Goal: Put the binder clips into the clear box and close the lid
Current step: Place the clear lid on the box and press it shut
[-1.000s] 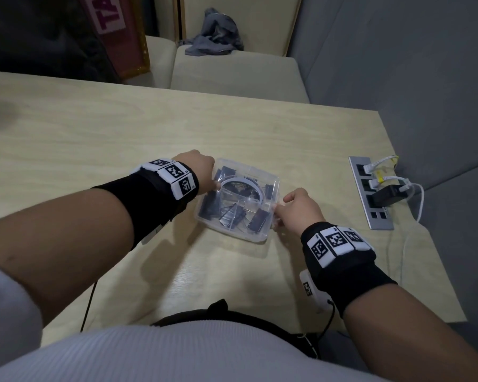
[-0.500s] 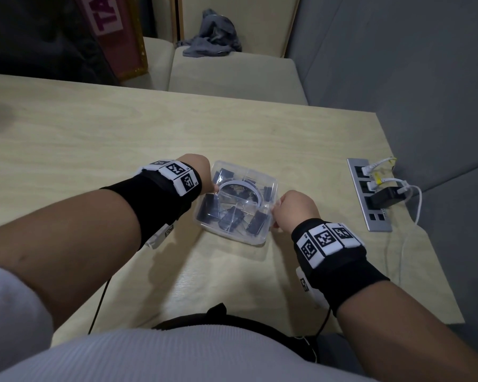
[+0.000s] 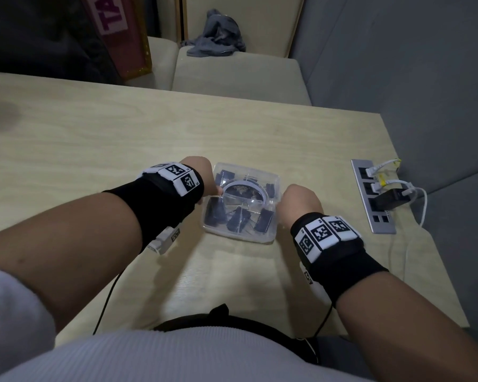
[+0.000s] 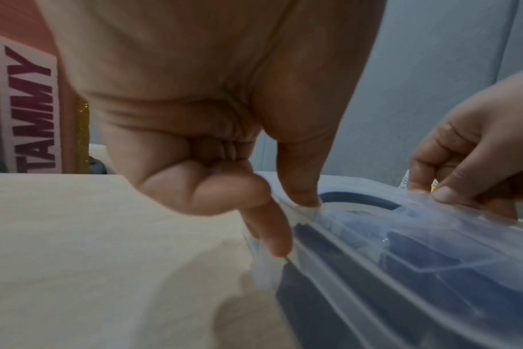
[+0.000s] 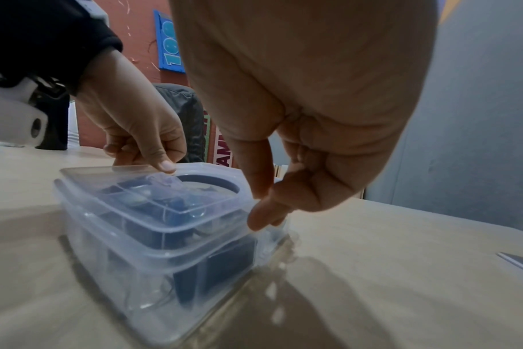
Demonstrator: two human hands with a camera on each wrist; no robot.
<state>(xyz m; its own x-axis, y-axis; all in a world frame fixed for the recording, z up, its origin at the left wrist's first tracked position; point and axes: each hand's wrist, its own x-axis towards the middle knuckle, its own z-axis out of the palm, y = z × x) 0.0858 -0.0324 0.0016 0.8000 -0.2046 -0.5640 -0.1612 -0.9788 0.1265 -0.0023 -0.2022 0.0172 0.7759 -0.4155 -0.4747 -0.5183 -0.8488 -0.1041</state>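
On the desk point(image 3: 122, 139): clear box point(image 3: 242, 232) near the front edge, between both hands.
Binder clips point(image 3: 236, 220): black, inside the box.
Lid point(image 5: 153, 189): lying on the box rim.
Left hand point(image 3: 202, 172): thumb on the lid's left edge, forefinger curled under it, pinching.
Right hand point(image 3: 298, 199): pinching the lid's right edge likewise.
Power strip point(image 3: 370, 194): well right, cables plugged in.

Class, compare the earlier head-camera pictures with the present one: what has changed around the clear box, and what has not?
Little changed. The right hand shifted slightly along the lid's right edge; the left hand keeps its thumb on the left edge. The clear box and binder clips stayed put, the lid still on.
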